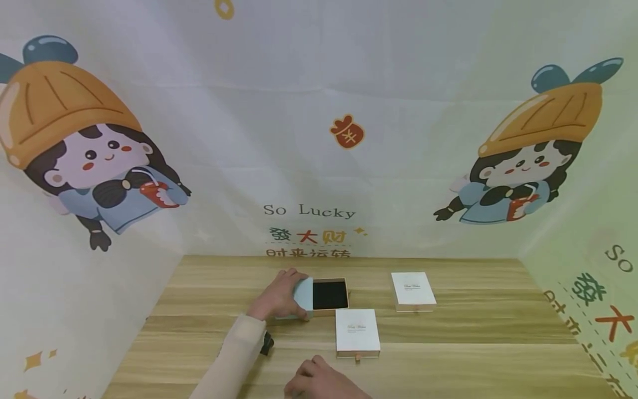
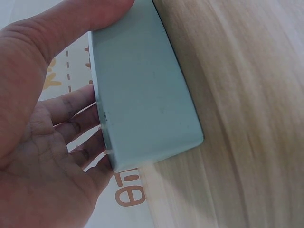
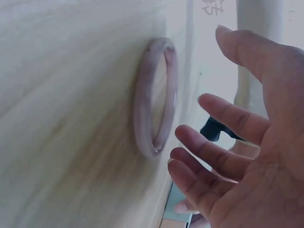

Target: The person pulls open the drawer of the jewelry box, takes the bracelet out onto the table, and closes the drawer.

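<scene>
My left hand (image 1: 279, 296) grips a light blue gift box (image 1: 303, 292) from its left side, thumb at the near edge and fingers at the far edge. Its drawer (image 1: 347, 296) stands pulled out to the right, with a black lining (image 1: 330, 295) showing inside. Seen from the left wrist, the blue side of the box fills the middle, right by the wooden table. My right hand (image 1: 324, 381) is low over the front of the table, holding nothing. In the right wrist view its fingers (image 3: 228, 159) spread beside a pale pinkish bangle (image 3: 143, 99) lying on the table.
A white box (image 1: 356, 331) with small lettering and a little pull tab lies just in front of the blue box's drawer. Farther right lies a second white box (image 1: 413, 289). A printed cloth (image 1: 319, 183) hangs behind the table's back edge and along both sides.
</scene>
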A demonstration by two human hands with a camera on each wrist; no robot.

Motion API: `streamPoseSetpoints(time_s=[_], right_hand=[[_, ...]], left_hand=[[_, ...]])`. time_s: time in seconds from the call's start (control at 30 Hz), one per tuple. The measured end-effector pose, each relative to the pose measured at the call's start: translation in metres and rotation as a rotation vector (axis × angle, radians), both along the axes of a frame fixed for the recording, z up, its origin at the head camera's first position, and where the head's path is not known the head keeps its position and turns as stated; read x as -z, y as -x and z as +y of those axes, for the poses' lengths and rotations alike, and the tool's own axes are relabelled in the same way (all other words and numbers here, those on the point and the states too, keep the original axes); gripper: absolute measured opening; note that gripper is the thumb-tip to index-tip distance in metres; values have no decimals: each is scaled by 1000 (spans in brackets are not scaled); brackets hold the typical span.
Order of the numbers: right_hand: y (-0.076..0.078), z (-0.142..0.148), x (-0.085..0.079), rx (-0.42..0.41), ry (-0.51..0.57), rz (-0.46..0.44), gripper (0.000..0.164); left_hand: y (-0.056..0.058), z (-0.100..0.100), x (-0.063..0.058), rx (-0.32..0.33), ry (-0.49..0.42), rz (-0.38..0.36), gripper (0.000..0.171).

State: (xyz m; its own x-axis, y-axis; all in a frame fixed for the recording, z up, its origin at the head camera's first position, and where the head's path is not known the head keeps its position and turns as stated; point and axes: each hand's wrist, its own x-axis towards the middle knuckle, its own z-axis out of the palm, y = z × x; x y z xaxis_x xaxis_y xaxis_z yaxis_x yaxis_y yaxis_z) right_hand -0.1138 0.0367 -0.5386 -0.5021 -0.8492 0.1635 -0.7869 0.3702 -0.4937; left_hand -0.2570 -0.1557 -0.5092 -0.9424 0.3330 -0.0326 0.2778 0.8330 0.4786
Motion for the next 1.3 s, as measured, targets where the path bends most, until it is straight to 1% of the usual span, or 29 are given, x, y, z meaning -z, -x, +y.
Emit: streamPoseSetpoints(time_s=[0.03,0.07,0.1,0.13,0.17,0.2,0.27,0.3,0.4,0.5,0.6,0.7,0.77,0.9,1.03,1.17,1.3], right_hand=[[1,1,-1,0,6,-17,33],[5,2,3,-4,16,-5,36],[7,3,4,-7,22,5,39],[8,4,2,-6,22,5,43],[10,6,4,-4,23,14,46],[11,8,0,6,15,5,48],[11,10,-8,40,1,-19,52],[9,11,-19,70,-10,-56,52],[6,14,-40,166,-29,-114,54],[7,16,-51,221,-27,-77,54],[13,18,-57,235,-16,-25,57],[23,22,-60,249,-1,-12,56],[29,24,-63,258,16,-21,57],[43,31,-70,305,27,-121,60],[58,38,-75,371,44,-234,65],[71,45,-78,416,117,-305,74],[81,51,-79,475,206,-397,77]], left_hand=[[0,0,0,-1,1,1,96],[0,0,1,0,1,4,96],[0,-1,1,1,2,6,96],[0,-1,1,1,0,7,96],[1,-1,2,2,2,9,96],[0,-1,2,4,1,10,96],[0,-1,2,8,-1,11,95],[0,-2,2,8,-2,8,95],[0,-1,2,7,-7,8,96],[0,-1,1,1,-6,4,96],[0,-1,0,3,-1,6,96],[-1,-1,0,6,5,11,96],[-1,-1,-1,9,5,13,96],[-1,-1,-3,7,0,5,96],[-2,-1,-4,7,-12,-3,96],[-3,-1,-5,9,-26,-7,96],[-3,-1,-5,2,-30,-10,95]])
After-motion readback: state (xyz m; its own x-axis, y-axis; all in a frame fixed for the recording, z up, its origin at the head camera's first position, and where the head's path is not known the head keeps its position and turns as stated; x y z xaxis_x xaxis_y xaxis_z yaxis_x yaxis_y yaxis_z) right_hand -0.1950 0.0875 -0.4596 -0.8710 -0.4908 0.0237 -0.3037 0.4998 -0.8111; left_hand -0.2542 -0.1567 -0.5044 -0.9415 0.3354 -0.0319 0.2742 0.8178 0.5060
